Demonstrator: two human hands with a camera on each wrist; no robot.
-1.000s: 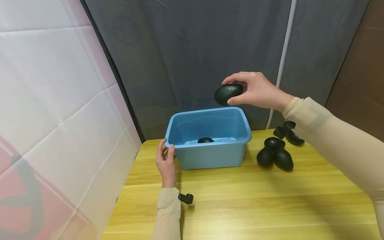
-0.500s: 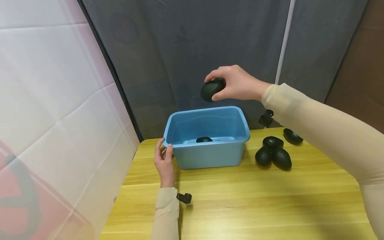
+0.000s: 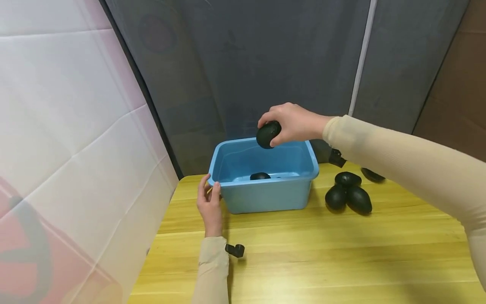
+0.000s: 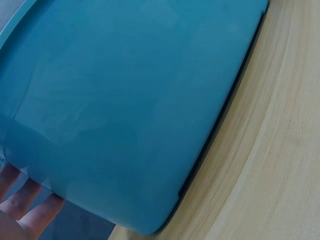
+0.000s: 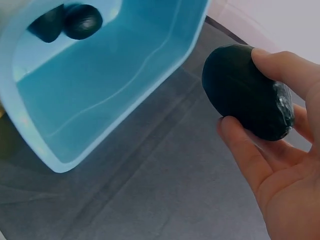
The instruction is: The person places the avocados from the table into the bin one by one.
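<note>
A: What does the right hand have?

B: A dark green avocado, its fingers and thumb curled round it. In the right wrist view the fingertips sit on top of the fruit and the thumb lies under it. The avocado hangs above the far part of the blue tub, at about the height of the far rim, touching nothing but the hand.

A: And the left hand?

B: It grips the near left corner of the tub, thumb over the rim and fingers against the outer wall. The left wrist view shows fingertips pressed to the blue plastic, with the wooden table beside it.

A: Anything inside the tub?

B: One more avocado in the tub, lying on the floor of it, near the middle. The right wrist view shows it at the bottom, apart from the held one.

A: What else is on the table?

B: To the right of the tub, three avocados bunched together, touching one another. Farther right, near the grey curtain, lies another dark fruit, partly hidden by the right sleeve. A white sheet hangs at the left.
</note>
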